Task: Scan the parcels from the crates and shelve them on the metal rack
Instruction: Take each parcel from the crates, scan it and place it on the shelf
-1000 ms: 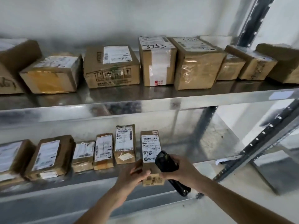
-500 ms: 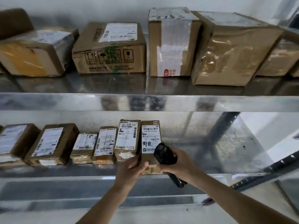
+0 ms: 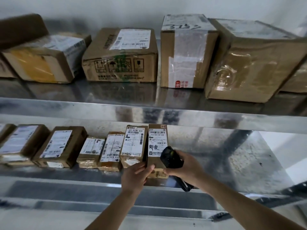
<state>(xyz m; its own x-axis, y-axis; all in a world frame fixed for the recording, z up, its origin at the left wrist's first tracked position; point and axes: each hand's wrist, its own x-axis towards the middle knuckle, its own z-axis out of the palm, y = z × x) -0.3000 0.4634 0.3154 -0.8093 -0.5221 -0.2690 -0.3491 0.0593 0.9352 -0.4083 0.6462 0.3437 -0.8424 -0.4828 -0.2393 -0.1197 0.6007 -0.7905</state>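
A narrow brown parcel [image 3: 157,143] with a white barcode label and black handwriting lies on the lower shelf of the metal rack [image 3: 149,116], at the right end of a row of small parcels. My left hand [image 3: 135,177] holds its near left corner, thumb on top. My right hand [image 3: 184,166] grips a black handheld scanner [image 3: 171,157] just right of the parcel, over its label end. The scanner's handle sticks out below my wrist.
Several small labelled parcels [image 3: 59,146] fill the lower shelf to the left. Larger cardboard boxes [image 3: 122,55] stand along the upper shelf. Bare shelf metal [image 3: 232,156] lies to the right of the held parcel. A dark rack upright [image 3: 295,188] shows at the right edge.
The parcel has slid further back onto the lower shelf, beside its neighbour. Both hands followed it inward. The view has drawn closer to the rack and shifted left.
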